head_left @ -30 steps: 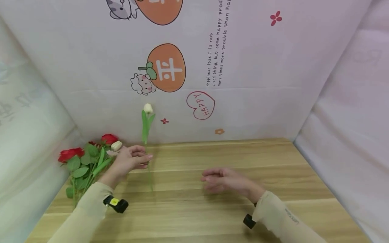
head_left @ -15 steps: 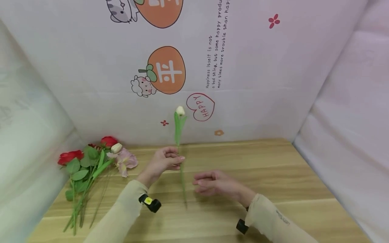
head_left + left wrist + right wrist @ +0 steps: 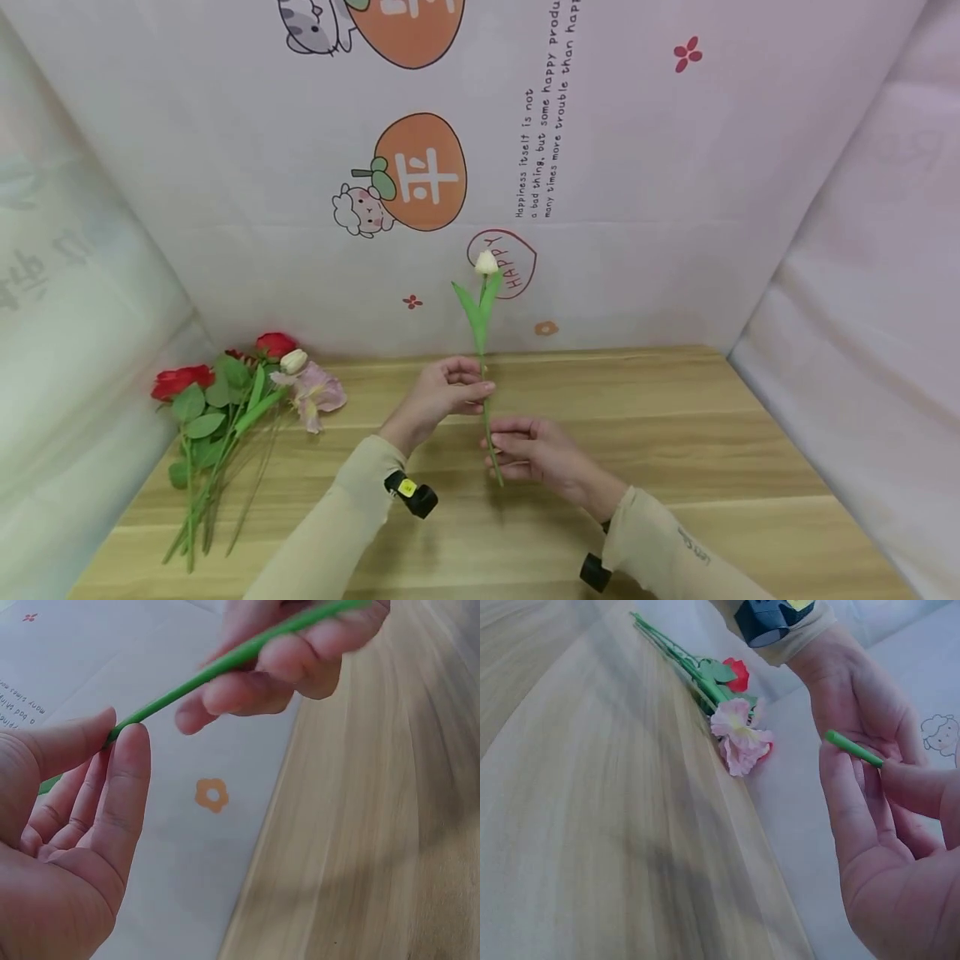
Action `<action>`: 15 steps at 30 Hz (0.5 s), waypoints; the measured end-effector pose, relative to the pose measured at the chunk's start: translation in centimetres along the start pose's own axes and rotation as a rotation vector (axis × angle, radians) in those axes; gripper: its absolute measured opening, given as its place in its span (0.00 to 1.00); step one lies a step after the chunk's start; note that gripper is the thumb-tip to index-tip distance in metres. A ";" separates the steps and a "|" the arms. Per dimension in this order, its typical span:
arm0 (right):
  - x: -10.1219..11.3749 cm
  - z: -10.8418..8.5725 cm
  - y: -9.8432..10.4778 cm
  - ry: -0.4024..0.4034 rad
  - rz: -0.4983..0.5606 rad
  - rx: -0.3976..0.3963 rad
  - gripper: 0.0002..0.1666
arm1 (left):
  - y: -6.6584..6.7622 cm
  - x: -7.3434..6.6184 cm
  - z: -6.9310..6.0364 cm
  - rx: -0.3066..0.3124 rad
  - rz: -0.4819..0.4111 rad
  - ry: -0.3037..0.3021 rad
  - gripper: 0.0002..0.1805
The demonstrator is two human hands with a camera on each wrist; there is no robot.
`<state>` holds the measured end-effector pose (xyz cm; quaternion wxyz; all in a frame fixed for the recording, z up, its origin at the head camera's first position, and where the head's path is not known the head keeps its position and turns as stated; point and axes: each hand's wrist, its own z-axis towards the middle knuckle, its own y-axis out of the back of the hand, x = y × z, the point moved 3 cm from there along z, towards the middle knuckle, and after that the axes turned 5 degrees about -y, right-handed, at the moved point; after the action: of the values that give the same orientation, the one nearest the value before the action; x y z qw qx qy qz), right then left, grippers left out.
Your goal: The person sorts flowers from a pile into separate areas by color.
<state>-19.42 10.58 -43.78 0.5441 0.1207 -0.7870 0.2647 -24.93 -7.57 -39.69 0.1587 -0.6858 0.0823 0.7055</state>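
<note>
A white tulip (image 3: pixel 486 263) with green leaves stands nearly upright above the table in the head view. My left hand (image 3: pixel 441 395) pinches the middle of its stem between thumb and fingertips. Lower down, my right hand (image 3: pixel 551 458) holds the stem near its bottom end, thumb against it and fingers curled beneath. In the left wrist view the green stem (image 3: pixel 225 666) runs slanting from my left fingertips across the right fingers. From the right wrist, the cut stem end (image 3: pixel 851 747) juts past the right thumb over the index finger; the blossom is hidden there.
On the left of the wooden table (image 3: pixel 660 417) lies a bunch of flowers: red roses (image 3: pixel 182 382), another white tulip (image 3: pixel 293 361) and a pink-purple flower (image 3: pixel 315 392). A printed white cloth (image 3: pixel 622 167) rises behind the table and along both sides.
My left hand has carried the white tulip rightward from beside the bunch. My right hand has shifted slightly left and now holds the lower stem.
</note>
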 end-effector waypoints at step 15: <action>-0.1 -0.4 0.2 0.046 -0.084 0.034 0.15 | -1.0 -0.6 0.0 -0.028 0.050 -0.022 0.17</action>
<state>-19.12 10.94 -43.79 0.5706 0.1568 -0.7638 0.2576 -24.62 -6.69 -38.97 0.1321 -0.6780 0.0878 0.7177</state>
